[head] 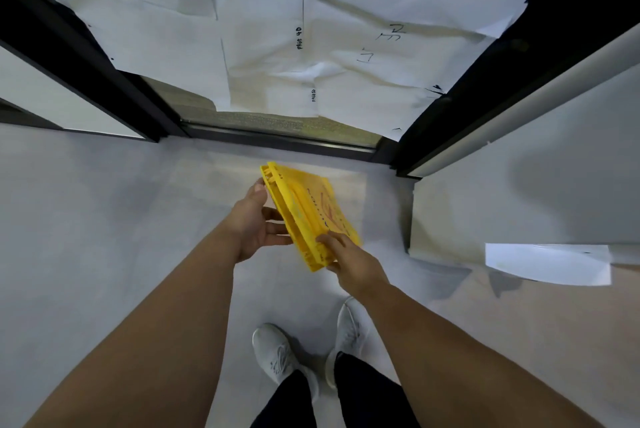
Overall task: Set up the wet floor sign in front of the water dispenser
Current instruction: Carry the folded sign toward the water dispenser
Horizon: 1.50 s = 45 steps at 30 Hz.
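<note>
Left hand [254, 223] at centre frame, fingers spread wide along the ribbed back edge of the wet floor sign [308, 216], thumb at its top corner. Sign folded flat, held tilted above the pale floor [104, 220], panels not yet opened. Right hand [349, 258] just right of it, fingers pinched on the lower corner. No water dispenser in view, possibly beyond the paper-covered glass door [277, 47] in the upper frame. Picked up, then; carrying, unfolding and standing in place all left to do.
</note>
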### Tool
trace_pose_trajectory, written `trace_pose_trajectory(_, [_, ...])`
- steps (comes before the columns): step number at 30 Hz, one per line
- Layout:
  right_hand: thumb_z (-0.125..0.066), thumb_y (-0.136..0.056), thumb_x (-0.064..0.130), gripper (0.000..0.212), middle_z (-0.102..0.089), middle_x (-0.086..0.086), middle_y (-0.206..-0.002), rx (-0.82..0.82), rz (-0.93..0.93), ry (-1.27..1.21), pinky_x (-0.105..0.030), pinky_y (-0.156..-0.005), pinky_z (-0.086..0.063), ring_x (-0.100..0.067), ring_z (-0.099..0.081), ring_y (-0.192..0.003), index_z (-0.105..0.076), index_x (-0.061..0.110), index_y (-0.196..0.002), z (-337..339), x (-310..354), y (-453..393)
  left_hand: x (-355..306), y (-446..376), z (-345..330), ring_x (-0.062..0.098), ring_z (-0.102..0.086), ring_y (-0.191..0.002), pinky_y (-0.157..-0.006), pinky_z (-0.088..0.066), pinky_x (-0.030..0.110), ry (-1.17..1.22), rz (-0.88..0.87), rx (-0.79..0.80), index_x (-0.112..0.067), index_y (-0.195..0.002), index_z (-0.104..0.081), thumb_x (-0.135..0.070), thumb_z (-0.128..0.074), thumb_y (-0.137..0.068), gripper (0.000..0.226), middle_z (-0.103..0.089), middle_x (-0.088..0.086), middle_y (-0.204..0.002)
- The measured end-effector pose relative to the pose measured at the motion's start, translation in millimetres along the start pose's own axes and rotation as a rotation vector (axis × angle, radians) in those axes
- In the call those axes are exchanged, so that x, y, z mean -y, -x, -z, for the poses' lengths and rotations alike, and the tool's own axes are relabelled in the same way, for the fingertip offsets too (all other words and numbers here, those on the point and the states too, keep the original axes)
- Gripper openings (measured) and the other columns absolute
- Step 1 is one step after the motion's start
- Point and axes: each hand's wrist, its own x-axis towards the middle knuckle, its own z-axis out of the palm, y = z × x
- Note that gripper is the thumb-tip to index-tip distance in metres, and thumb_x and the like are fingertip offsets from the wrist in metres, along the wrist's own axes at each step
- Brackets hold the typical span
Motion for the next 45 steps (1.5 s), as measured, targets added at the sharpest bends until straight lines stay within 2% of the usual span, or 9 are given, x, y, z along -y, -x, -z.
trace_pose_trajectory(3, [-0.056,-0.091,0.014,0.054,-0.042,0.009,-0.146,-0.007,-0.058,-0.114,-0.032,-0.081,-0.047,-0.024,-0.054,-0.117,-0.037,0.037,-0.136,20.5,-2.8,3.7,-10.0,1.3,-7.3,0.033,-0.075,-0.075,-0.067,-0.061,0.043,-0.094,-0.049,-0.042,-0.048,-0.130,-0.041,-0.029,-0.031,-0.103,0.034,-0.063,0.019,-0.098])
trace_pose_trajectory(7, [-0.053,-0.091,0.010,0.057,-0.049,0.004,-0.142,0.030,-0.066,-0.183,-0.035,-0.090,-0.046,-0.026,-0.053,-0.120,-0.038,0.034,-0.141,38.4,-16.8,-0.7,-19.7,-14.3,-8.1,0.022,-0.058,-0.110,-0.089,-0.049,0.039,-0.555,-0.355,-0.324,-0.030,-0.131,-0.049,-0.019,-0.049,-0.096,0.037,-0.051,0.011,-0.134])
trace_pose_trajectory(11, [-0.050,-0.090,0.005,0.064,-0.053,0.002,-0.138,0.068,-0.082,-0.110,-0.040,-0.090,-0.050,-0.028,-0.056,-0.115,-0.034,0.042,-0.139,52.0,-31.2,-7.0,-19.4,-19.4,-11.5,0.020,-0.052,-0.126,-0.099,-0.047,0.038,-0.635,-0.514,-0.294,-0.025,-0.135,-0.042,-0.010,-0.070,-0.082,0.062,-0.055,0.004,-0.135])
trace_pose_trajectory(15, [-0.042,-0.089,-0.002,0.066,-0.055,0.000,-0.136,0.049,-0.169,-0.252,-0.032,-0.090,-0.048,-0.021,-0.057,-0.114,-0.037,0.042,-0.138,56.7,-41.0,-8.4,-19.6,-24.2,-18.2,0.024,-0.059,-0.119,-0.100,-0.050,0.041,-0.772,-0.549,-0.335,-0.022,-0.135,-0.047,-0.005,-0.075,-0.076,0.068,-0.062,0.007,-0.129])
trace_pose_trajectory(18, [-0.043,-0.094,0.001,0.048,-0.056,-0.003,-0.130,-0.193,-0.297,-0.424,-0.015,-0.083,-0.036,-0.013,-0.056,-0.108,-0.045,0.024,-0.136,52.6,-39.5,-4.7,-18.3,-25.9,-25.0,0.028,-0.060,-0.112,-0.095,-0.050,0.038,-0.785,-0.542,-0.419,-0.018,-0.133,-0.048,-0.012,-0.073,-0.079,0.060,-0.065,0.008,-0.116])
trace_pose_trajectory(25, [-0.043,-0.098,0.015,0.019,-0.055,-0.004,-0.100,-0.459,-0.468,-0.541,-0.030,-0.073,-0.039,-0.017,-0.051,-0.084,-0.055,0.009,-0.112,53.4,-34.3,-6.9,-20.5,-24.4,-39.0,0.034,-0.062,-0.105,-0.073,-0.045,0.032,-0.907,-0.524,-0.491,-0.009,-0.128,-0.045,-0.020,-0.070,-0.084,0.052,-0.066,0.016,-0.108])
trace_pose_trajectory(31, [-0.039,-0.097,0.027,0.020,-0.056,-0.001,-0.091,-0.450,-0.632,-0.796,-0.033,-0.075,-0.044,-0.020,-0.054,-0.087,-0.057,0.017,-0.097,72.1,-30.4,-22.3,-17.4,-15.9,-34.7,0.029,-0.062,-0.106,-0.077,-0.046,0.032,-0.911,-0.559,-0.501,-0.013,-0.124,-0.049,-0.025,-0.071,-0.082,0.049,-0.065,0.012,-0.113])
trace_pose_trajectory(35, [-0.042,-0.094,0.028,0.018,-0.060,-0.002,-0.105,-0.465,-0.725,-1.071,-0.041,-0.098,-0.049,-0.023,-0.058,-0.106,-0.059,0.025,-0.097,77.8,-22.8,-27.6,-6.8,-9.5,-36.5,0.030,-0.064,-0.103,-0.073,-0.045,0.030,-0.879,-0.510,-0.538,-0.015,-0.125,-0.048,-0.027,-0.071,-0.082,0.051,-0.067,0.012,-0.110])
trace_pose_trajectory(45, [-0.037,-0.096,0.036,0.021,-0.059,-0.005,-0.102,-0.417,-0.753,-1.123,-0.042,-0.097,-0.047,-0.024,-0.058,-0.104,-0.056,0.027,-0.096,91.3,-19.9,-18.5,16.5,9.0,-45.0,0.033,-0.064,-0.096,-0.068,-0.042,0.031,-0.858,-0.420,-0.567,-0.016,-0.118,-0.049,-0.031,-0.070,-0.082,0.045,-0.068,0.014,-0.101])
